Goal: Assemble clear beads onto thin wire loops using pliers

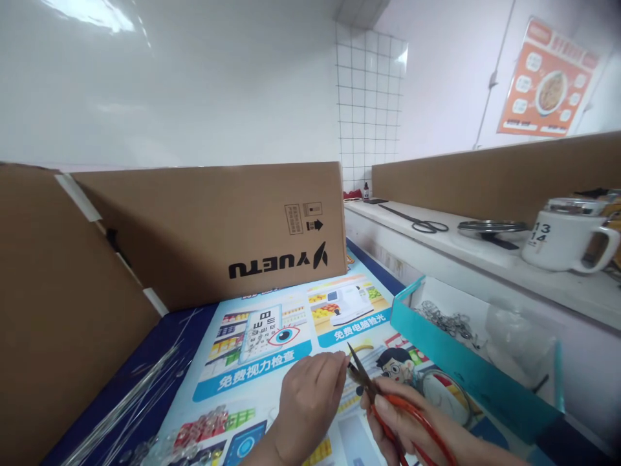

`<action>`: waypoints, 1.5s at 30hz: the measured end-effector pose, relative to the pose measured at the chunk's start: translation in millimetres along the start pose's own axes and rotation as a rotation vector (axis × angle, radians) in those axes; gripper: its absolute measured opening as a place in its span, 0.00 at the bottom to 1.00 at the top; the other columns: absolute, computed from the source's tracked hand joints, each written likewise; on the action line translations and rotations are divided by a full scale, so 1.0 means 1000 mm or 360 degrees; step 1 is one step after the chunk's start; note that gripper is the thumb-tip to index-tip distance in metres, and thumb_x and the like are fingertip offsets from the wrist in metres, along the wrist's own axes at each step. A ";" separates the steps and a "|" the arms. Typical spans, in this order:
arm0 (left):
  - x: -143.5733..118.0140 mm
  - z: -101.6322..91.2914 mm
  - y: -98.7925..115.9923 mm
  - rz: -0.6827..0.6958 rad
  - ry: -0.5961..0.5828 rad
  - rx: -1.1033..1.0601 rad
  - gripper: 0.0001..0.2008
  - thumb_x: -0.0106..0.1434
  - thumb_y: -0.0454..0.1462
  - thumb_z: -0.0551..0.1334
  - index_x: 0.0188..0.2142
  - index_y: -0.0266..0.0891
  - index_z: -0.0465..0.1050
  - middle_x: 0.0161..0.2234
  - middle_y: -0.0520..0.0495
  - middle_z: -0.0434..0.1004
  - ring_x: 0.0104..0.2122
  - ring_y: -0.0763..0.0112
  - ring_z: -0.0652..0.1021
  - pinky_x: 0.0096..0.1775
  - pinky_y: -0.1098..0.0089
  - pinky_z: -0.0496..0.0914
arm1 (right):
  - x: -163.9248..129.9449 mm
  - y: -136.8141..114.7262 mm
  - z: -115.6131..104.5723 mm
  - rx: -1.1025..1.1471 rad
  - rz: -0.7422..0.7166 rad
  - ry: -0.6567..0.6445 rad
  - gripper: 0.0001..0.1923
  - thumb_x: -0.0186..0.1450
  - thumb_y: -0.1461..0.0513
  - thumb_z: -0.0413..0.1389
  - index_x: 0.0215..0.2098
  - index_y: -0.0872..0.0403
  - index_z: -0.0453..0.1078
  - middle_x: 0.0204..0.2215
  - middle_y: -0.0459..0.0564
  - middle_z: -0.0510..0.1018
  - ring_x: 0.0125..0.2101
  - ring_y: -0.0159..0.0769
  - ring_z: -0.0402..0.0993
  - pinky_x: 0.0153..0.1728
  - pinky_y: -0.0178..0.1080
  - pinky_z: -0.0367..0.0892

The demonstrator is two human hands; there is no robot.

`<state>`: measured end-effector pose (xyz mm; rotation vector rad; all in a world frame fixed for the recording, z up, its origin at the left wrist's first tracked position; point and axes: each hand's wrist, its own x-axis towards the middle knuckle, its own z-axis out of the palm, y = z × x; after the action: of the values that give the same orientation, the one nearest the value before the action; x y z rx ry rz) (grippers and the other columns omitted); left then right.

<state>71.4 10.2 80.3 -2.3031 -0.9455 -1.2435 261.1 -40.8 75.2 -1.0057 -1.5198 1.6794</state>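
My right hand [392,417] is wrapped round the red handles of a pair of scissors [367,380]. Their dark blades are parted and point up and to the left. Close by the blades is my left hand [308,398], back towards me and fingers pressed together. Whatever its fingertips pinch is too small or too hidden to make out. Both hands are above a printed poster sheet [242,382] with an eye chart and Chinese text. At lower left on the sheet lies a pile of clear and red beads [201,427].
Thin clear strands [129,398] lie on the dark blue cloth at left. A teal-edged box [466,353] at right holds small metal pieces and clear plastic. Cardboard panels [208,226] stand behind. On the white ledge are black scissors [427,225] and a white mug [557,239].
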 end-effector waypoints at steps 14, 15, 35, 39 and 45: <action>-0.005 0.016 0.014 -0.0013 -0.0058 -0.0105 0.04 0.64 0.30 0.55 0.36 0.38 0.68 0.26 0.50 0.75 0.25 0.70 0.75 0.29 0.70 0.65 | 0.004 0.002 -0.004 -0.0046 -0.0129 0.0151 0.17 0.67 0.49 0.45 0.31 0.53 0.56 0.15 0.38 0.62 0.15 0.23 0.56 0.16 0.28 0.51; -0.005 0.017 0.015 -0.0018 -0.0064 -0.0107 0.04 0.64 0.30 0.55 0.36 0.38 0.68 0.25 0.50 0.75 0.25 0.70 0.75 0.30 0.70 0.65 | 0.003 0.004 -0.005 -0.0017 -0.0113 0.0151 0.17 0.67 0.49 0.46 0.31 0.53 0.55 0.16 0.38 0.61 0.15 0.23 0.56 0.15 0.27 0.51; 0.005 0.004 -0.002 -0.0965 -0.0995 -0.0584 0.13 0.66 0.38 0.48 0.29 0.41 0.66 0.26 0.50 0.73 0.25 0.70 0.74 0.27 0.73 0.62 | 0.053 0.012 -0.077 -0.1516 0.0069 0.0649 0.08 0.62 0.59 0.53 0.37 0.56 0.63 0.26 0.44 0.71 0.27 0.30 0.69 0.26 0.29 0.63; -0.014 -0.019 -0.016 -0.1496 -0.1078 -0.1104 0.16 0.66 0.44 0.48 0.29 0.39 0.67 0.24 0.52 0.72 0.20 0.73 0.71 0.26 0.74 0.62 | 0.076 0.020 -0.103 -0.1925 0.0191 0.0691 0.13 0.62 0.63 0.55 0.45 0.59 0.65 0.38 0.54 0.73 0.39 0.38 0.71 0.38 0.37 0.66; -0.052 -0.034 -0.029 -0.1828 -0.1060 -0.1410 0.18 0.61 0.49 0.54 0.29 0.36 0.70 0.23 0.51 0.71 0.18 0.76 0.67 0.23 0.75 0.58 | 0.092 0.020 -0.096 -0.2436 0.0308 0.0620 0.12 0.66 0.62 0.51 0.46 0.61 0.66 0.41 0.60 0.72 0.42 0.43 0.69 0.42 0.45 0.64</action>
<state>10.0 -9.0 55.2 -2.9879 -2.6541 -1.4407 299.3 83.4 42.0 -2.0435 -2.3594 0.0347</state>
